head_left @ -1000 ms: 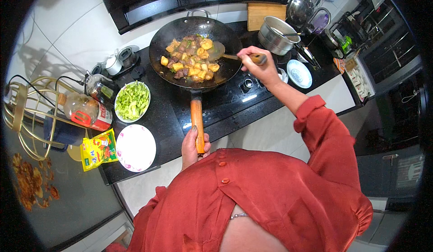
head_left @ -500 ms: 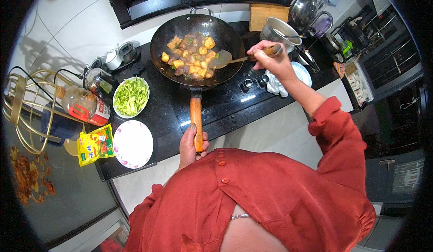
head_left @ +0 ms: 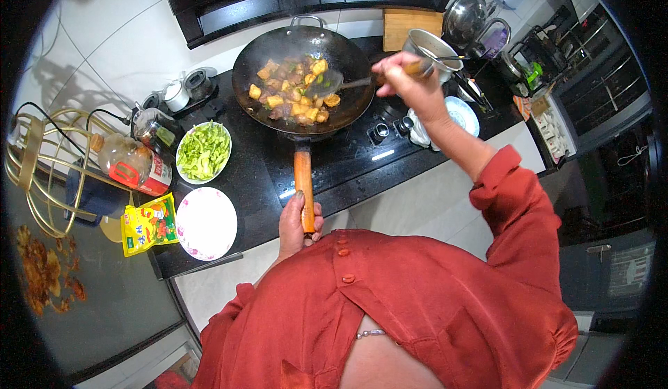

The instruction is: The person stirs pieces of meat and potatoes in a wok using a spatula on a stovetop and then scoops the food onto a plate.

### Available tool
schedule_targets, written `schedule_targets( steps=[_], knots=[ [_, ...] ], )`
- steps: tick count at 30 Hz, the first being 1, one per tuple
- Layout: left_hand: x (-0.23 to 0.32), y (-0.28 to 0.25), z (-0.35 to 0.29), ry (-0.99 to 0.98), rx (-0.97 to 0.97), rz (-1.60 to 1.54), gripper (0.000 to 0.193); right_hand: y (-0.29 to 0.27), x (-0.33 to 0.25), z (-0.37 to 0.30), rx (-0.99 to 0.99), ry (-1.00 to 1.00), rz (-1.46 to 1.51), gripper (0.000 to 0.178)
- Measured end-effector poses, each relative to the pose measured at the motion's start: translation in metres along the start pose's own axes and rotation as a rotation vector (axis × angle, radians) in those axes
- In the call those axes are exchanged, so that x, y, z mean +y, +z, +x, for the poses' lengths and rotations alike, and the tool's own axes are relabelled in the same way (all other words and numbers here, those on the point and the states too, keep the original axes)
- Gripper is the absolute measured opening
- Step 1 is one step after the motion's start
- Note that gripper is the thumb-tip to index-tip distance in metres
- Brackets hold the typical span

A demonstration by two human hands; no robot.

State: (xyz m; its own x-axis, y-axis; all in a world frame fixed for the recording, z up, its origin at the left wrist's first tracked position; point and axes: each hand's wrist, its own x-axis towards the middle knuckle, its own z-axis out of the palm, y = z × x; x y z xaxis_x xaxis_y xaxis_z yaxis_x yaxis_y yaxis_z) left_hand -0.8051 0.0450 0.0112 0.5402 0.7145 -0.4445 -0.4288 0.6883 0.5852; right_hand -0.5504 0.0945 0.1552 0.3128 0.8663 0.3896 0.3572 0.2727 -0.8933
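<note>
Fingers (head_left: 383, 88) of our R hand (head_left: 415, 91) wrapped round wooden grip of spatula (head_left: 358, 83); blade, blurred, within wok (head_left: 266, 49), beside yellow & brown food chunks (head_left: 296, 101). Our L hand (head_left: 293, 225): fingers curled round wok handle (head_left: 303, 177), nr its end. Wok toward rear of black desk (head_left: 256, 204); to L, bowl (head_left: 228, 163) w/ chopped greens (head_left: 202, 151), behind plate (head_left: 207, 223).

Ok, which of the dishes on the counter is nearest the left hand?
The white plate with pink markings near its rim; the dish of chopped greens sits farther from the left hand, the pale blue dish farthest.
</note>
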Motion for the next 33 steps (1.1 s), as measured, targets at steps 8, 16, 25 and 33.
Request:
schedule_targets(
  steps=[8,16,25,33],
  knots=[
    [0.001,0.006,-0.001,-0.016,0.01,0.034,0.027,-0.003,0.051,0.005,-0.058,0.069,0.039,0.017],
    [0.002,-0.002,-0.001,-0.034,0.023,0.031,0.027,-0.008,-0.027,-0.007,-0.043,0.057,-0.135,0.017],
    [0.002,0.007,0.0,-0.037,-0.011,-0.007,0.027,0.0,0.031,0.007,-0.055,-0.002,-0.025,0.016],
    [-0.001,0.0,0.002,0.0,-0.005,-0.001,0.027,0.002,-0.003,0.0,0.005,0.021,-0.027,0.016]
  ],
)
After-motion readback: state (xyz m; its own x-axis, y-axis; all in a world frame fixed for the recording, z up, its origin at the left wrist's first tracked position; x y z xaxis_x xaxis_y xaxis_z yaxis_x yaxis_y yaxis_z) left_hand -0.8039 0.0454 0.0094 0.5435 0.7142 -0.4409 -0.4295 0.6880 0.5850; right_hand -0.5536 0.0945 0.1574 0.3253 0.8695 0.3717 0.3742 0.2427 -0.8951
